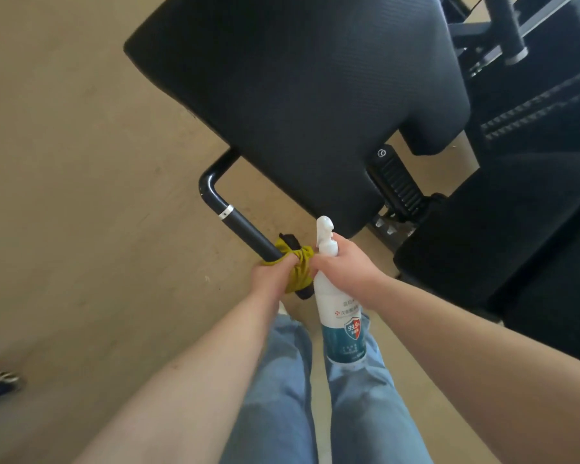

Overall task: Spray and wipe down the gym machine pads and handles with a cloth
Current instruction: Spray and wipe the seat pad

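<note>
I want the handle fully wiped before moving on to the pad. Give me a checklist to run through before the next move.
1. Cloth wrapped round the handle: ok.
2. Left hand gripping the cloth: ok.
3. Right hand holding the spray bottle upright: ok.
4. Nozzle aimed at the handle: cannot tell.
5. Upper handle, bend to white ring, wiped: cannot tell.
6. Pad free of clutter: ok.

Both bare forearms reach forward and down, close together above the knees. The left hand (273, 274) is fisted tight, fingers curled under, clamping the cloth (300, 267). Just beside it, the right hand (347, 267) wraps the bottle (337, 316) neck, knuckles up.
</note>
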`<state>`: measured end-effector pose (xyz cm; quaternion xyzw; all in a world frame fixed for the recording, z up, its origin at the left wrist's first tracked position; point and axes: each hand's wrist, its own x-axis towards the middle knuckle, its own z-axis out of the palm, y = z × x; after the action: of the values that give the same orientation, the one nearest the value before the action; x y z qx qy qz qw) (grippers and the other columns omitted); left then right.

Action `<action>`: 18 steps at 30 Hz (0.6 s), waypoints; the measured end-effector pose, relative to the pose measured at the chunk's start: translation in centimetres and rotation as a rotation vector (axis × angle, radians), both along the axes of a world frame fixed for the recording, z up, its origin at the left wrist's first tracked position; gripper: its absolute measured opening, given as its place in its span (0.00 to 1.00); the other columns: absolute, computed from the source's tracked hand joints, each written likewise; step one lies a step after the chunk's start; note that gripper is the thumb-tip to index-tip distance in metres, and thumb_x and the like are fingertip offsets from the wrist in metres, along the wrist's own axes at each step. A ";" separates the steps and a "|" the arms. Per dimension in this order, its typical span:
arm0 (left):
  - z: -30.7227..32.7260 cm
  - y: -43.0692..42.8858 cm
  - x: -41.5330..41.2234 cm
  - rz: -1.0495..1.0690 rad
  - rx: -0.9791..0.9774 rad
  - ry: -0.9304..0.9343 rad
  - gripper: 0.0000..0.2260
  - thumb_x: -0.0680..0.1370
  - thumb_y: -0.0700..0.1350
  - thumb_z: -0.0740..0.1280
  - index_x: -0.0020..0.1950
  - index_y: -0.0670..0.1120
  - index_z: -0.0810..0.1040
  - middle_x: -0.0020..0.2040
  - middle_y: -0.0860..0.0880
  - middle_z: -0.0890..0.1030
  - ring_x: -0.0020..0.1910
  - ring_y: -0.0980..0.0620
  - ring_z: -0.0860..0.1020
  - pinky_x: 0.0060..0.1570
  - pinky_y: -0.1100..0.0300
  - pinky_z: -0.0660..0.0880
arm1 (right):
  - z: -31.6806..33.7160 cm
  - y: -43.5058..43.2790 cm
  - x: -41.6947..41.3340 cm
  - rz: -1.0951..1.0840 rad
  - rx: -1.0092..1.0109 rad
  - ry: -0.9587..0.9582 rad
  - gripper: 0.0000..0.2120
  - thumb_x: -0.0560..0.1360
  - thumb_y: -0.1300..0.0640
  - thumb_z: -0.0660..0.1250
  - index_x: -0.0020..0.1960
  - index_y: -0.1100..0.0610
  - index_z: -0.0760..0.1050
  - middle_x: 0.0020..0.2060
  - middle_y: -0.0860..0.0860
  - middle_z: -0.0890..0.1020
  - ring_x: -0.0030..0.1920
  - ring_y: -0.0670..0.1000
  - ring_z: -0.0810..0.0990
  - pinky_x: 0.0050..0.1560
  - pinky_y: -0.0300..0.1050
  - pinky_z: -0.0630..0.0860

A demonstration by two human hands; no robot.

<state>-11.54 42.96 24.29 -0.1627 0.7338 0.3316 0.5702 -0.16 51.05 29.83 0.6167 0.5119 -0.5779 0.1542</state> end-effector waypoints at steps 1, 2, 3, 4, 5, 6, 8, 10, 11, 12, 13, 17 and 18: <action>0.3 0.5 -1.0 -0.022 0.001 0.042 0.06 0.74 0.37 0.74 0.40 0.44 0.80 0.29 0.51 0.83 0.26 0.57 0.81 0.31 0.62 0.78 | 0.0 -0.1 0.0 0.001 0.002 0.001 0.09 0.75 0.53 0.71 0.53 0.48 0.73 0.45 0.51 0.81 0.45 0.50 0.81 0.44 0.47 0.78; 0.8 1.0 -2.1 -0.046 0.003 0.108 0.09 0.74 0.36 0.74 0.38 0.45 0.77 0.27 0.51 0.81 0.24 0.57 0.80 0.31 0.62 0.78 | 0.1 -0.2 0.1 0.004 0.002 0.002 0.10 0.76 0.53 0.71 0.54 0.48 0.73 0.45 0.51 0.80 0.45 0.50 0.81 0.42 0.45 0.76; 1.2 1.7 -3.4 -0.077 0.012 0.188 0.11 0.75 0.36 0.74 0.38 0.46 0.75 0.29 0.52 0.81 0.26 0.57 0.79 0.32 0.62 0.76 | 0.1 -0.2 0.2 0.007 0.000 0.004 0.11 0.76 0.53 0.71 0.55 0.49 0.73 0.45 0.51 0.80 0.45 0.49 0.80 0.41 0.44 0.74; 1.3 2.1 -4.7 -0.104 0.023 0.255 0.11 0.74 0.38 0.74 0.39 0.48 0.73 0.32 0.53 0.80 0.30 0.57 0.79 0.33 0.63 0.74 | -0.1 -0.4 0.3 0.005 -0.003 0.008 0.11 0.76 0.53 0.71 0.56 0.49 0.73 0.45 0.51 0.80 0.45 0.49 0.80 0.40 0.43 0.73; 1.1 2.5 -5.9 -0.114 0.039 0.297 0.11 0.74 0.40 0.75 0.40 0.49 0.73 0.36 0.53 0.79 0.34 0.56 0.78 0.35 0.62 0.73 | -0.1 -0.4 0.3 0.001 -0.004 0.013 0.11 0.77 0.53 0.71 0.56 0.49 0.73 0.45 0.51 0.80 0.45 0.49 0.80 0.40 0.43 0.72; 1.1 3.0 -7.0 -0.121 0.055 0.325 0.10 0.73 0.41 0.76 0.41 0.48 0.74 0.38 0.52 0.78 0.37 0.54 0.78 0.36 0.62 0.73 | -0.2 -0.4 0.4 -0.004 -0.002 0.018 0.10 0.77 0.54 0.71 0.56 0.49 0.74 0.45 0.50 0.80 0.45 0.50 0.80 0.40 0.44 0.73; 1.5 3.8 -9.0 -0.093 0.076 0.365 0.08 0.73 0.41 0.74 0.44 0.48 0.76 0.39 0.52 0.79 0.39 0.53 0.78 0.36 0.63 0.74 | -0.4 -0.4 0.2 -0.009 -0.003 0.022 0.10 0.77 0.54 0.70 0.57 0.48 0.74 0.45 0.50 0.80 0.46 0.50 0.80 0.41 0.45 0.73; 1.3 4.3 -9.7 -0.010 0.097 0.353 0.09 0.74 0.42 0.74 0.49 0.47 0.76 0.44 0.51 0.80 0.43 0.53 0.80 0.43 0.60 0.78 | -0.4 -0.4 0.1 -0.034 -0.001 0.031 0.09 0.77 0.55 0.70 0.56 0.49 0.74 0.45 0.51 0.81 0.45 0.50 0.80 0.43 0.46 0.75; 1.1 4.4 -9.4 0.051 0.105 0.306 0.11 0.74 0.43 0.74 0.53 0.46 0.76 0.46 0.49 0.82 0.45 0.51 0.82 0.47 0.57 0.80 | -0.4 -0.4 0.0 -0.043 -0.004 0.039 0.09 0.77 0.55 0.70 0.56 0.49 0.74 0.45 0.51 0.81 0.45 0.50 0.80 0.44 0.47 0.76; 0.9 4.3 -8.9 0.117 0.126 0.239 0.13 0.73 0.46 0.73 0.56 0.45 0.77 0.48 0.48 0.84 0.46 0.49 0.84 0.50 0.53 0.81 | -0.4 -0.5 0.0 -0.050 -0.009 0.043 0.09 0.77 0.55 0.70 0.56 0.48 0.74 0.45 0.51 0.81 0.46 0.51 0.81 0.46 0.48 0.77; 0.5 4.3 -8.2 0.166 0.136 0.186 0.13 0.73 0.49 0.71 0.55 0.46 0.79 0.49 0.47 0.85 0.47 0.48 0.84 0.52 0.51 0.82 | -0.3 -0.6 0.0 -0.057 -0.010 0.047 0.10 0.77 0.55 0.70 0.56 0.48 0.74 0.46 0.51 0.80 0.47 0.51 0.81 0.47 0.49 0.78; -0.1 3.8 -4.9 0.226 0.101 0.174 0.14 0.69 0.53 0.68 0.50 0.46 0.81 0.46 0.46 0.85 0.47 0.43 0.84 0.54 0.48 0.81 | 0.2 -0.7 0.3 -0.115 -0.014 0.038 0.10 0.75 0.56 0.70 0.55 0.49 0.75 0.45 0.52 0.82 0.47 0.53 0.82 0.48 0.52 0.80; -0.2 3.2 -3.6 0.190 0.084 0.154 0.17 0.69 0.53 0.68 0.52 0.45 0.81 0.48 0.46 0.85 0.47 0.44 0.84 0.54 0.50 0.81 | 0.3 -0.7 0.5 -0.132 -0.010 0.031 0.10 0.74 0.56 0.70 0.54 0.50 0.75 0.45 0.53 0.83 0.47 0.54 0.83 0.51 0.55 0.82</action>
<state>-15.18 46.18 24.07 -0.1813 0.7424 0.4259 0.4844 0.35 50.39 30.12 0.6393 0.4694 -0.5989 0.1108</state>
